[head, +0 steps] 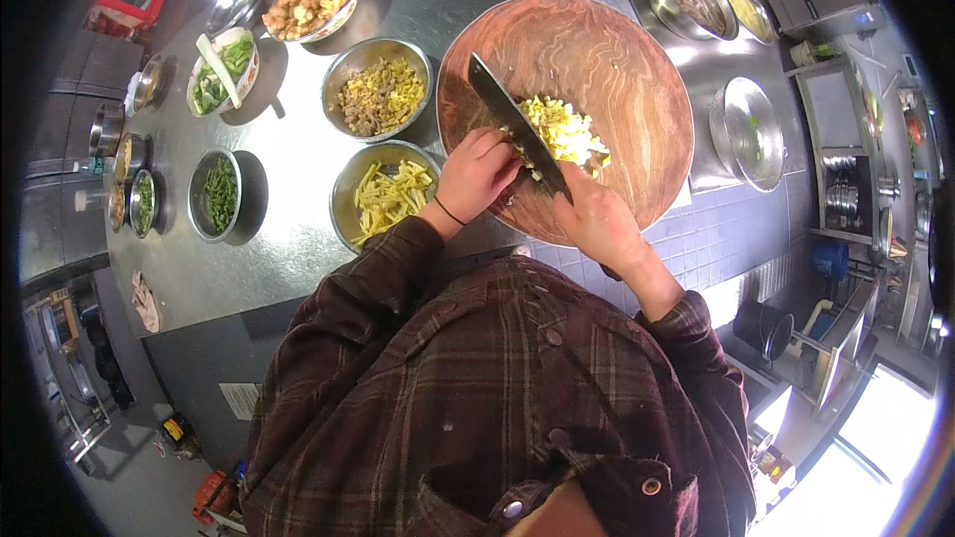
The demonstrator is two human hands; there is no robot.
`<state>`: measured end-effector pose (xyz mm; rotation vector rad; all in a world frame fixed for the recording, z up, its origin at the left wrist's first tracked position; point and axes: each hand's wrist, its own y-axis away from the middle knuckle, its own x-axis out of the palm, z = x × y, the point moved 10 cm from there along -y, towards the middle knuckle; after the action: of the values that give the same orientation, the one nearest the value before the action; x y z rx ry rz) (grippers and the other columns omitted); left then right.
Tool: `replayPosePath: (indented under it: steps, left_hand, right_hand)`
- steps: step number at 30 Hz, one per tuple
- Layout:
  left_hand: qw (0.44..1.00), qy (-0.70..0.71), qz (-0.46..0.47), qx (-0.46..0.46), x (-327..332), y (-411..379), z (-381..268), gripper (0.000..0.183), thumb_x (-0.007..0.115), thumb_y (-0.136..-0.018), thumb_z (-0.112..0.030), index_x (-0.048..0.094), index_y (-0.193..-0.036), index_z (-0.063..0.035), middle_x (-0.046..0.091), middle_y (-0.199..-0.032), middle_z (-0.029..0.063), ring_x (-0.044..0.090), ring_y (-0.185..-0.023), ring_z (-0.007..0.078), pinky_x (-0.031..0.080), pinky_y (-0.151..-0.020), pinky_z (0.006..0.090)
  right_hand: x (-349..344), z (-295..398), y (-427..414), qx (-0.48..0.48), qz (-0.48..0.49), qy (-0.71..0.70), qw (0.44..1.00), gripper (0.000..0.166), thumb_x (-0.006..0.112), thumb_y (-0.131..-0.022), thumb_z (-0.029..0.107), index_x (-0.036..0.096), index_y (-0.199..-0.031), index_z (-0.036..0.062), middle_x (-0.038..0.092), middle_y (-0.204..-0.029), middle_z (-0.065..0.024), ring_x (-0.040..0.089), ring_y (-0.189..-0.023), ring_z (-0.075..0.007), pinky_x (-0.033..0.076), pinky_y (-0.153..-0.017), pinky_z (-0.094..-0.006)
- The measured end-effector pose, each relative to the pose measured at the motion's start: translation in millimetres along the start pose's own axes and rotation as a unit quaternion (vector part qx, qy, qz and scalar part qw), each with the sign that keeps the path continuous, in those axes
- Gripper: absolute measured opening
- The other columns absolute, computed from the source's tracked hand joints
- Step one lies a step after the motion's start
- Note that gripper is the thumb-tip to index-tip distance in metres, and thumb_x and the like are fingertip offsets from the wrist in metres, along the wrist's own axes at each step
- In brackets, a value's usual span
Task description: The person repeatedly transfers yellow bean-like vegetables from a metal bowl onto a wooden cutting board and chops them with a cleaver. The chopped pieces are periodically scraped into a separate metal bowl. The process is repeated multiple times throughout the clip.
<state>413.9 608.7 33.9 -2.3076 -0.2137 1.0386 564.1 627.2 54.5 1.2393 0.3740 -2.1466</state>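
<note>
My right hand grips a cleaver, whose dark blade slants up and left across a round wooden chopping board. A heap of diced pale-yellow vegetable lies against the blade's right side. My left hand, fingers curled, is close against the blade's left face. Small pale bits show at its fingertips; whatever lies beneath the fingers is hidden. Just left of that wrist stands a steel bowl of yellow-green vegetable strips. Behind it another steel bowl holds chopped yellow and brown pieces.
On the steel table at left are a bowl of chopped greens, a bowl of green vegetables with a white-handled utensil across it, and a bowl of knobbly brown pieces. A steel colander stands right of the board.
</note>
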Motion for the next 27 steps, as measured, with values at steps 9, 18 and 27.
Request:
replayPosePath:
  steps: [9,18,27]
  left_hand:
    - [1.0,0.021,0.004,0.008,-22.4,8.0,-3.7,0.034,0.083,-0.077,-0.017,0.063,-0.101,-0.0042,0.06,-0.116,0.0138,0.058,-0.108,0.0375,0.05,-0.092,0.0461]
    - [1.0,0.028,0.003,-0.004,-10.9,8.8,6.8,0.02,0.078,-0.079,-0.006,0.064,-0.092,-0.0047,0.063,-0.104,0.0117,0.062,-0.101,0.0344,0.052,-0.085,0.0424]
    - [0.999,0.033,-0.008,-0.004,-13.3,10.2,5.8,0.019,0.077,-0.079,-0.008,0.064,-0.092,-0.0053,0.064,-0.104,0.0101,0.062,-0.102,0.0331,0.053,-0.086,0.0413]
  right_hand:
    - [-36.4,8.4,22.2,0.031,-0.046,-0.057,0.997,0.042,0.058,-0.093,0.017,0.048,-0.131,0.0001,0.066,-0.079,-0.0291,0.067,-0.076,-0.0468,0.053,-0.067,-0.0579]
    - [-1.4,11.4,-6.6,0.03,0.02,-0.005,0.999,0.032,0.056,-0.094,0.021,0.049,-0.119,0.0027,0.067,-0.078,-0.0281,0.067,-0.073,-0.0478,0.052,-0.066,-0.059]
    - [-26.4,25.7,10.5,0.019,-0.011,-0.03,0.999,0.043,0.057,-0.094,0.02,0.047,-0.132,0.003,0.066,-0.076,-0.0288,0.067,-0.073,-0.048,0.052,-0.065,-0.0598]
